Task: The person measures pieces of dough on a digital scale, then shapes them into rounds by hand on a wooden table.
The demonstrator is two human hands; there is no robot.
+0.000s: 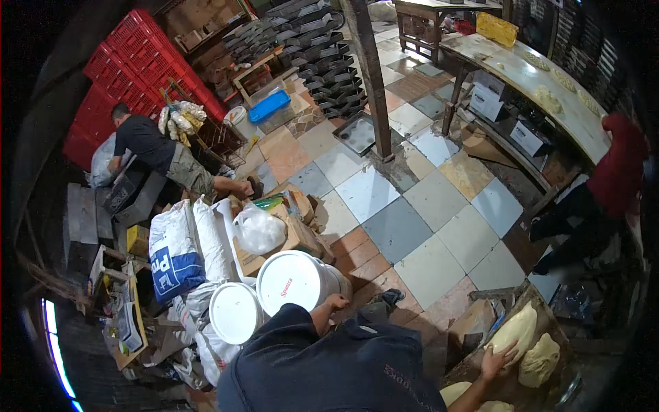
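My right hand [498, 358] rests with spread fingers on the near end of a long, pale yellow lump of dough [516, 329]. The dough lies on a wooden board [559, 350] at lower right. Beside it sits a rounder dough lump [539, 360], and more dough [454, 392] shows by my forearm at the bottom edge. My left hand [336, 302] hangs beside the large white bucket [292, 281], its fingers curled in and nothing visible in them. A second white-lidded bucket [235, 314] stands left of that one.
White sacks [176, 250] and a cardboard box [292, 237] stand left of the tiled floor [412, 220]. A person [161, 147] bends near red crates [137, 62]. Another person [618, 165] stands at a long table [508, 62] with dough pieces. A wooden post [371, 75] rises mid-view.
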